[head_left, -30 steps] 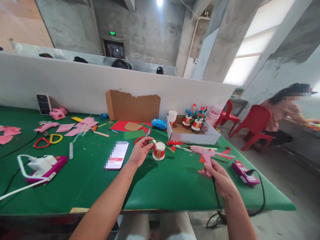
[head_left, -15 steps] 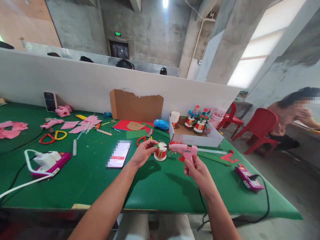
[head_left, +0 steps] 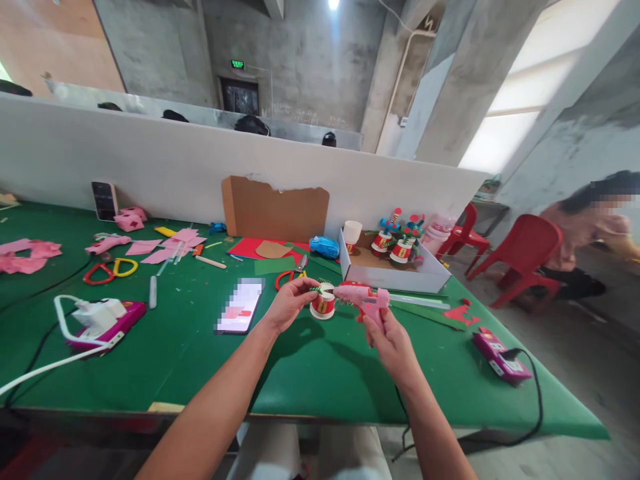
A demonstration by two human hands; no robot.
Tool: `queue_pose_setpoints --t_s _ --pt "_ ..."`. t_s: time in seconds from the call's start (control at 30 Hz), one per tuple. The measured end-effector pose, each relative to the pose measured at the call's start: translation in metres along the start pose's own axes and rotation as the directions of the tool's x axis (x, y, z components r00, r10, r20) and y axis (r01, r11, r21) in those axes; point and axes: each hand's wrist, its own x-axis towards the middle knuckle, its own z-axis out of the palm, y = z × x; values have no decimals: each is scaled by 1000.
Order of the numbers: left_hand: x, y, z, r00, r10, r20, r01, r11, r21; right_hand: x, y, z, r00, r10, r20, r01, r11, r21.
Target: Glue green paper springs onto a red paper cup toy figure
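Sideways runs the pink plastic hot-glue gun (head_left: pixel 364 297), its long axis nearly level and its nozzle aimed left at the small paper cup with a red band (head_left: pixel 323 302) standing upside down on the green felt-covered table (head_left: pixel 320 373). A black cord trails from the gun's grip. The right hand (head_left: pixel 390 340) is wrapped around that grip, forearm reaching forward. The left hand (head_left: pixel 289 304) pinches a striped green pipe-cleaner piece (head_left: pixel 315 289) at the cup's top, fingers closed on it. Just behind sits a white cardboard box (head_left: pixel 395 276).
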Motion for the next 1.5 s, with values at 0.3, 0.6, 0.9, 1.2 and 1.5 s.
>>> queue_pose_setpoints --t_s 0.3,0.6,0.9,1.2,1.5 --pt "0 -2 -1 999 25 22 -25 1000 12 0 6 2 1000 1 0 -1 1000 28" --pt "0 -2 0 998 48 31 -49 999 24 0 -1 1 1000 16 -5 -16 1000 27" --pt "-1 0 1 999 43 27 -43 999 29 0 -1 2 1000 27 -12 -27 999 20" --pt "-2 3 3 999 33 22 -33 999 20 0 -1 3 1000 29 -7 -29 1000 8" --pt "-1 2 2 999 40 22 -40 999 32 0 0 2 1000 15 -1 -15 1000 12"
